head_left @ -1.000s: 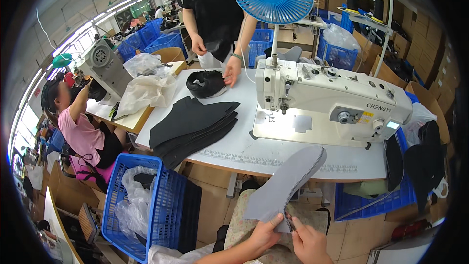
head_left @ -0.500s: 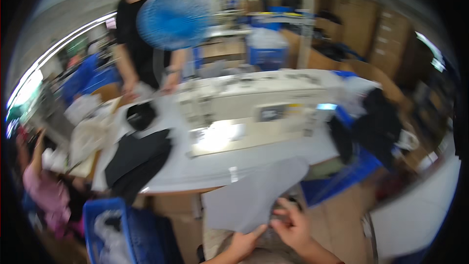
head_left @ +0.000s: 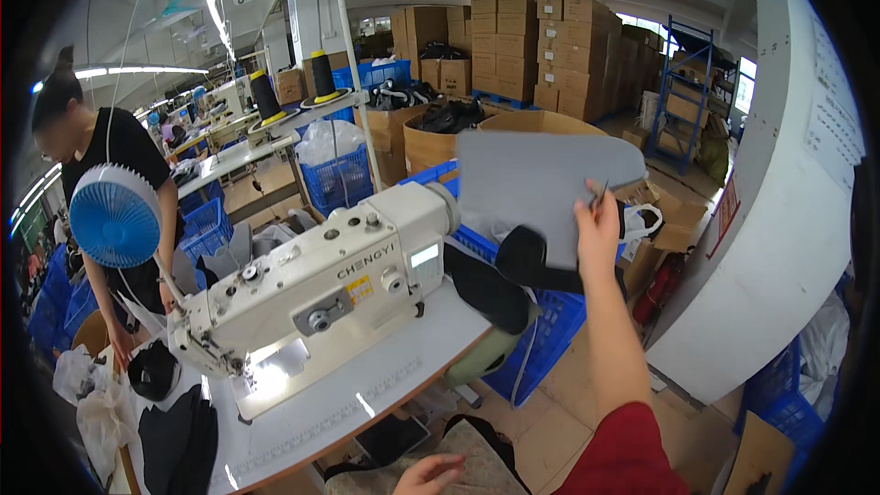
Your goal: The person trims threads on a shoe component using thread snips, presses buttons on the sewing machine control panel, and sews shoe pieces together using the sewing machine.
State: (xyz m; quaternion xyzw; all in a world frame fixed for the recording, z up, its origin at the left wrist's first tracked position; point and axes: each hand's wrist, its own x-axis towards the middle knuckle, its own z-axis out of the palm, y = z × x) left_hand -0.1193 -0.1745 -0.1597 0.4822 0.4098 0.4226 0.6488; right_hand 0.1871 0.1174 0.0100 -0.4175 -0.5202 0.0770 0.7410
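A flat grey fabric piece (head_left: pixel 536 188) with a rounded corner is raised over the blue crate beside the table. My right hand (head_left: pixel 598 225) grips it at its right part, arm stretched out. A small dark pointed tool, seemingly thread snips (head_left: pixel 598 194), sticks out at the fingers of the same hand. My left hand (head_left: pixel 431 475) is low at the bottom edge near my lap, holding nothing, its fingers loosely extended. A white sewing machine (head_left: pixel 275 298) stands on the table (head_left: pixel 385 394) left of my right arm.
Black fabric pieces (head_left: pixel 179 445) lie at the table's left end. The blue crate (head_left: pixel 555 335) holds black and white material. A blue fan (head_left: pixel 115 220) stands near a person in black (head_left: pixel 137 151) across the table. A white pillar (head_left: pixel 742 247) rises at the right; cartons (head_left: pixel 513 46) are stacked behind.
The view has swung right. My right hand has carried the grey fabric piece from near my lap up and out over the crate. My left hand has let go of it.
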